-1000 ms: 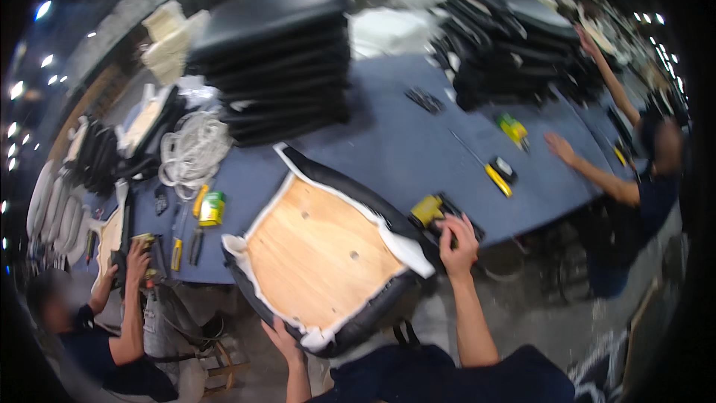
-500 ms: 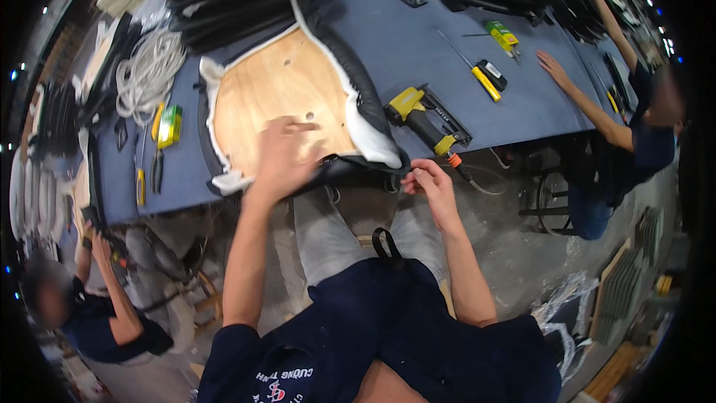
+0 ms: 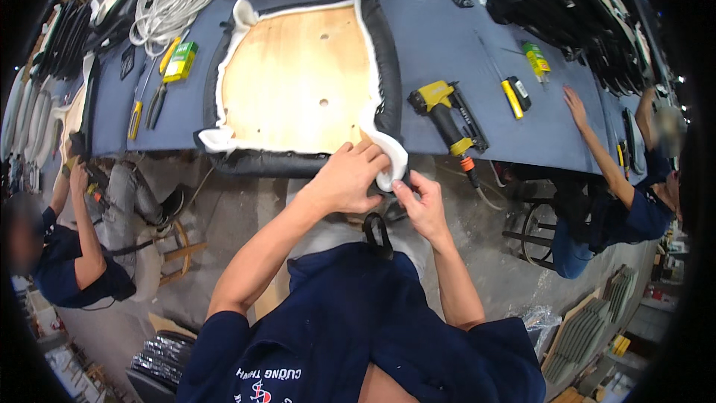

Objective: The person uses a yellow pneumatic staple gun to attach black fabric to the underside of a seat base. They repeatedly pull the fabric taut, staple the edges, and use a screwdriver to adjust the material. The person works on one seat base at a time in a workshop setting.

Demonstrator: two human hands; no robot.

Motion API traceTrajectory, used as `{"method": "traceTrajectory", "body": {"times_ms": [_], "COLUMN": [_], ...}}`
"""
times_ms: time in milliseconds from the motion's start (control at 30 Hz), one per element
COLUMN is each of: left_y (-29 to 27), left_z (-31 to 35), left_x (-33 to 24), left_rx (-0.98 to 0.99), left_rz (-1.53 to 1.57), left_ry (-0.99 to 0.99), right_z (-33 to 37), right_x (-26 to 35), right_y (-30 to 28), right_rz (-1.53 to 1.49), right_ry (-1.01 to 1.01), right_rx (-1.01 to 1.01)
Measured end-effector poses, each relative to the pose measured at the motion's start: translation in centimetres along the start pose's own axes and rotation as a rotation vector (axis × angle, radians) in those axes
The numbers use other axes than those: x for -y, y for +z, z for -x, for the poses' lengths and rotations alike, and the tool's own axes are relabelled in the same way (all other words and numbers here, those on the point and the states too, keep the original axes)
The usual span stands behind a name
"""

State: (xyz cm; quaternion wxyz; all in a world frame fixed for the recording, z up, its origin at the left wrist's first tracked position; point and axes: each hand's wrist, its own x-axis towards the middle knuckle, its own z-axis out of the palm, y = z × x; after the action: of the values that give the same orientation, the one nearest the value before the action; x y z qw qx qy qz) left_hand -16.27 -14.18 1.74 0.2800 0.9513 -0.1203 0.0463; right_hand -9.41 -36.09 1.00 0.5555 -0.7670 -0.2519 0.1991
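In front of me a chair seat panel lies underside up, its bare plywood board (image 3: 298, 75) ringed by white padding (image 3: 392, 153) and a black cover (image 3: 276, 163). Its near right corner juts over the table edge. My left hand (image 3: 350, 177) is closed over that corner, fingers on the padding and thumb toward the cover below. Just right of it, my right hand (image 3: 424, 207) pinches the edge of the black cover at the same corner. The exact fold between the fingers is partly hidden. A yellow-and-black staple gun (image 3: 450, 116) with an air hose lies right of the panel.
Left on the blue-grey table (image 3: 514, 138) are pliers (image 3: 156, 104), a screwdriver (image 3: 135, 119), a green-yellow box (image 3: 180, 61) and coiled white cord (image 3: 173, 4). Stacked black covers (image 3: 552, 15) stand at the back. Another screwdriver (image 3: 512, 97) lies right. Co-workers sit at both sides.
My left hand has moved from above the board to the near right corner and closed there. My right hand stays at that corner. The view has shifted, and the panel appears turned slightly.
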Motion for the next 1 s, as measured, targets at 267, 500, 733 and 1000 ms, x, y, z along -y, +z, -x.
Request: {"method": "traceTrajectory", "body": {"times_ms": [267, 500, 733, 1000], "left_y": [1.3, 0.7, 0.2, 0.6], "left_z": [-0.3, -3.9, -6.5, -4.3], "left_x": [-3.1, -2.4, -1.6, 1.1], "left_rx": [-0.017, -0.14, -0.183, -0.19], "left_rz": [-0.17, 0.018, 0.028, 0.144], "left_ry": [-0.08, 0.005, 0.079, 0.119], "right_z": [0.7, -2.6, -8.0, -7.7], "right_x": [0.8, -4.0, -8.9, -11.4], "right_y": [-0.1, 0.3, 4.8, 4.8], "right_rz": [-0.023, -0.994, -1.409, -1.41], "right_ry": [-0.013, 0.173, 0.31, 0.228], "right_rx": [-0.1, -0.302, -0.169, -0.105]}}
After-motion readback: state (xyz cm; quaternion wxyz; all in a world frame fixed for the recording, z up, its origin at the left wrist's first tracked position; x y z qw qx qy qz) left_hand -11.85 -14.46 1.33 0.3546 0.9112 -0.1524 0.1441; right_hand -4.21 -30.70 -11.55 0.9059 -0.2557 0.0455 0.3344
